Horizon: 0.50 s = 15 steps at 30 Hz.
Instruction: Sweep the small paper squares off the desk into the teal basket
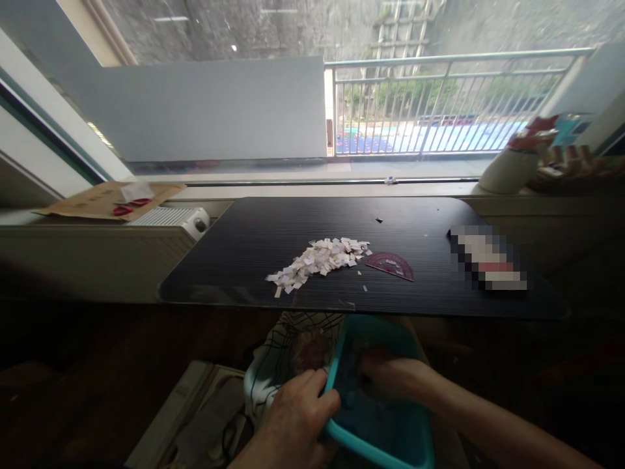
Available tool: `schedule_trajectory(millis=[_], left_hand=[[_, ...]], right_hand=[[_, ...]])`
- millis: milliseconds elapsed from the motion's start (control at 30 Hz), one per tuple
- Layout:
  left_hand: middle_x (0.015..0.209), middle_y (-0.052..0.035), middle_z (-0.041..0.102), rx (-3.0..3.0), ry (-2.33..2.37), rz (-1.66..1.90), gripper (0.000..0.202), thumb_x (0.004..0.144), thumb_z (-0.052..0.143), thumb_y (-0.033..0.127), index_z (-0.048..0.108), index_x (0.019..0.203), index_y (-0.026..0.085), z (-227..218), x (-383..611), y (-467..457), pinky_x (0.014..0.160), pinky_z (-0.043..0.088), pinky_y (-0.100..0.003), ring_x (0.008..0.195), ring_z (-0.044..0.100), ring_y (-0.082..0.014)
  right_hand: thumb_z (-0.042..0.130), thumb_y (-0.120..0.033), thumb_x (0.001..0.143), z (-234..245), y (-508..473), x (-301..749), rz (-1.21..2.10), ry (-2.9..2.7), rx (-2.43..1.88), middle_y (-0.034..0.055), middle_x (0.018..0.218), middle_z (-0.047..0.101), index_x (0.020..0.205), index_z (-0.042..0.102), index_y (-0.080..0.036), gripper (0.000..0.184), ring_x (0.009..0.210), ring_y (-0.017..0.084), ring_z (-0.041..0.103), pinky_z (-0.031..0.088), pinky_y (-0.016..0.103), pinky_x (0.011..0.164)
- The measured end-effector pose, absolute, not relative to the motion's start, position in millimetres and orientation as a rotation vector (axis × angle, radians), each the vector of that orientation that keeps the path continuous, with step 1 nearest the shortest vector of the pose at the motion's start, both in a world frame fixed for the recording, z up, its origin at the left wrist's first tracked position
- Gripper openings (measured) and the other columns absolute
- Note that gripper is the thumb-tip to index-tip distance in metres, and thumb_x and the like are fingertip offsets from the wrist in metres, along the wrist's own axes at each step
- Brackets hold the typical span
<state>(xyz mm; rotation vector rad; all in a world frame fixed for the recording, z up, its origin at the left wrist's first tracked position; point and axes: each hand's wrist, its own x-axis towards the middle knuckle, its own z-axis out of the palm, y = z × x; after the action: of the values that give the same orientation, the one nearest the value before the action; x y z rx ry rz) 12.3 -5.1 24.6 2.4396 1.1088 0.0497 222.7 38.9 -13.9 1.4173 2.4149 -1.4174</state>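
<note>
A teal plastic bin [378, 448] sits below the front edge of the dark table. My left hand [305, 404] is closed on the bin's left rim, thumb and fingers on either side of the wall. Inside the bin is my right hand [378, 368], dim and blurred; its fingers and anything in them are hidden. On the table [234, 228] lies a long heap of small white paper pieces [322, 257]. A reddish see-through protractor [391, 265] rests at the heap's right end, with a few scraps on and around it.
A pixelated, phone-shaped object [488, 260] lies on the table's right side. Red-handled scissors [131, 206] and a brown envelope [97, 200] are on the left sill. A white pitcher-like container [510, 166] stands on the right sill. Beyond are a window and railing [449, 107].
</note>
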Motion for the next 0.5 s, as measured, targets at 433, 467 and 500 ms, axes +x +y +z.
schedule_trajectory(millis=[433, 467, 500], left_hand=[[0.086, -0.0018, 0.053, 2.475, 1.094, 0.102, 0.019, 0.059, 0.058, 0.010, 0.047, 0.072, 0.020, 20.5, 13.7, -1.2, 0.062, 0.034, -0.027, 0.079, 0.050, -0.0197], [0.086, -0.0017, 0.053, 2.476, 1.098, 0.099, 0.019, 0.059, 0.057, 0.010, 0.047, 0.072, 0.020, 21.2, 13.7, -1.4, 0.062, 0.034, -0.027, 0.079, 0.050, -0.0196], [0.087, -0.0016, 0.053, 2.475, 1.106, 0.096, 0.019, 0.060, 0.057, 0.010, 0.048, 0.072, 0.020, 21.9, 13.8, -1.7, 0.062, 0.034, -0.027, 0.080, 0.050, -0.0196]], right_hand=[[0.070, -0.031, 0.068, 37.8, 39.4, 259.6, -2.643, 1.768, 1.521, -0.0005, 0.056, 0.064, 0.069, 0.060, -0.013, 0.021, 0.052, 0.011, 0.060, 0.048, 0.023, 0.053], [0.071, -0.031, 0.067, 39.1, 39.4, 258.7, -2.671, 1.750, 1.526, -0.0007, 0.056, 0.064, 0.069, 0.060, -0.013, 0.022, 0.051, 0.011, 0.060, 0.047, 0.023, 0.053], [0.071, -0.031, 0.067, 40.0, 39.7, 258.0, -2.688, 1.751, 1.530, -0.0009, 0.056, 0.064, 0.069, 0.059, -0.013, 0.022, 0.051, 0.011, 0.059, 0.047, 0.023, 0.053]])
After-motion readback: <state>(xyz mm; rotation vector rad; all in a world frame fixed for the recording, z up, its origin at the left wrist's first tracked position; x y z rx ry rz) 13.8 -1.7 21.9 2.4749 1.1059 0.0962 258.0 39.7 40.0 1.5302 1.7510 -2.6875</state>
